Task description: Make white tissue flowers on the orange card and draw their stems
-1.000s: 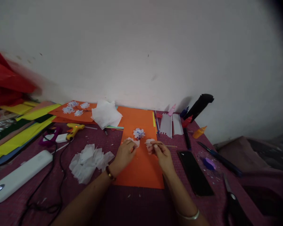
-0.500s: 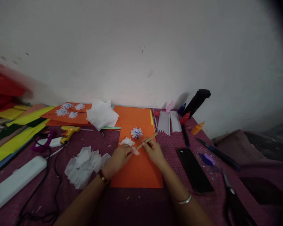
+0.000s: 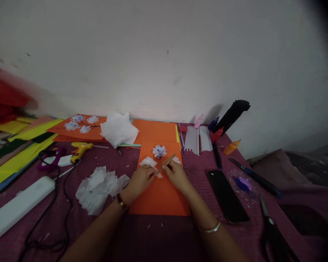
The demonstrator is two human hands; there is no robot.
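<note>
Over an orange sheet of paper point(image 3: 160, 198), my left hand point(image 3: 141, 180) pinches a small piece of white tissue paper point(image 3: 159, 175). My right hand point(image 3: 177, 176) is closed on a flat wooden stick point(image 3: 168, 160), its lower end at the tissue piece. A white paper flower with blue marks point(image 3: 159, 151) lies above the hands. Plain white ruffled tissue point(image 3: 148, 161) sits just beyond my left fingers, and another white tissue bit point(image 3: 176, 160) shows behind my right hand. A pile of cut tissue squares point(image 3: 97, 190) lies left of my left hand.
To the left are a yellow glue gun point(image 3: 81, 150), a white power strip point(image 3: 20, 209) and black cables. On the right lie a phone point(image 3: 227, 196), scissors point(image 3: 274, 233), a cutter point(image 3: 255, 178) and an orange paint bottle point(image 3: 231, 147). Finished flowers point(image 3: 78, 124) rest on orange paper at the back left.
The stick in my right hand has tilted more upright and shifted slightly left. White tissue now shows behind my right hand. The whole view has moved a little.
</note>
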